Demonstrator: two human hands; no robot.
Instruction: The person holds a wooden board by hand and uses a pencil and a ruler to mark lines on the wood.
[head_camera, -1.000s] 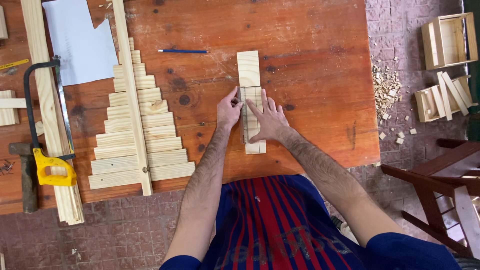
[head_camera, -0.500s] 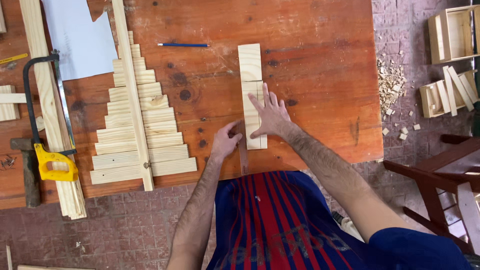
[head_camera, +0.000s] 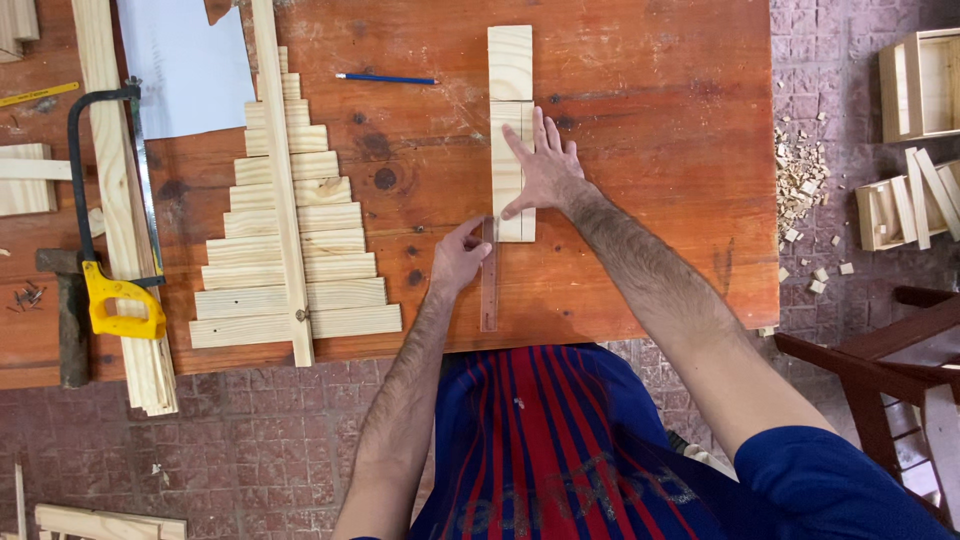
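Observation:
A pale pine board (head_camera: 510, 70) lies lengthwise on the reddish wooden table (head_camera: 640, 120). My right hand (head_camera: 540, 172) rests flat on the board's near half with fingers spread. My left hand (head_camera: 460, 255) pinches the top of a clear plastic ruler (head_camera: 488, 290), which lies on the table beside the board's near left corner and reaches toward the table's front edge. A blue pencil (head_camera: 385, 78) lies on the table to the left of the board.
A tree-shaped assembly of stacked pine slats (head_camera: 285, 240) lies at the left. Further left are a hacksaw with a yellow handle (head_camera: 105, 210), a hammer (head_camera: 70, 320), a long strip (head_camera: 120, 200) and white paper (head_camera: 185, 65). Small wooden crates (head_camera: 915, 90) and shavings (head_camera: 800, 175) sit on the brick floor.
My left hand has slid the ruler off the board and down toward me, onto the table. My right hand has stayed flat on the board. The view has shifted.

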